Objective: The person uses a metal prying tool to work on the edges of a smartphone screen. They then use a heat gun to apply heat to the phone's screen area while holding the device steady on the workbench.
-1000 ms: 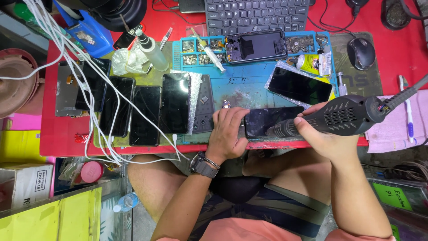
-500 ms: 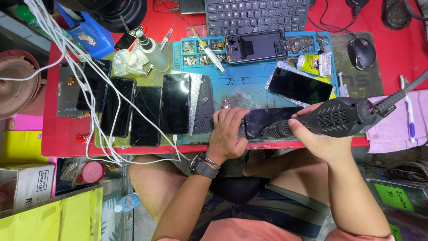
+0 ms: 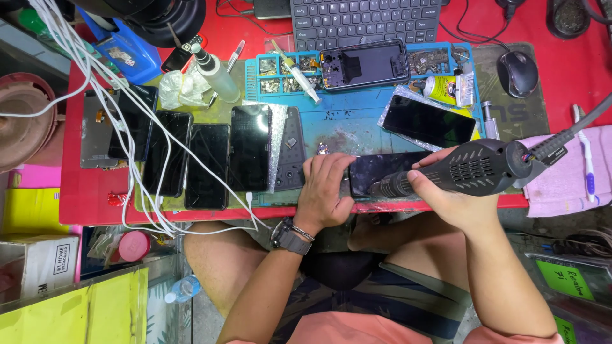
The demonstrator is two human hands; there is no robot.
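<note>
A dark phone screen (image 3: 382, 169) lies at the near edge of the blue work mat (image 3: 357, 121). My left hand (image 3: 326, 188) presses down on its left end, fingers curled over the glass. My right hand (image 3: 454, 199) grips a black hot-air tool (image 3: 475, 167) lying sideways, its nozzle pointing left over the screen close to my left fingers. The tool's cable runs off to the upper right.
Several dark phone screens (image 3: 207, 162) lie in a row to the left, crossed by white cables (image 3: 121, 121). Another screen (image 3: 428, 122) and an opened phone (image 3: 364, 64) rest further back. A keyboard (image 3: 364, 19), mouse (image 3: 517, 73), glue tube (image 3: 443, 89) and pink cloth (image 3: 564, 172) surround the mat.
My right hand has shifted the hot-air tool slightly left along the screen. My left hand stays pressed on the same spot.
</note>
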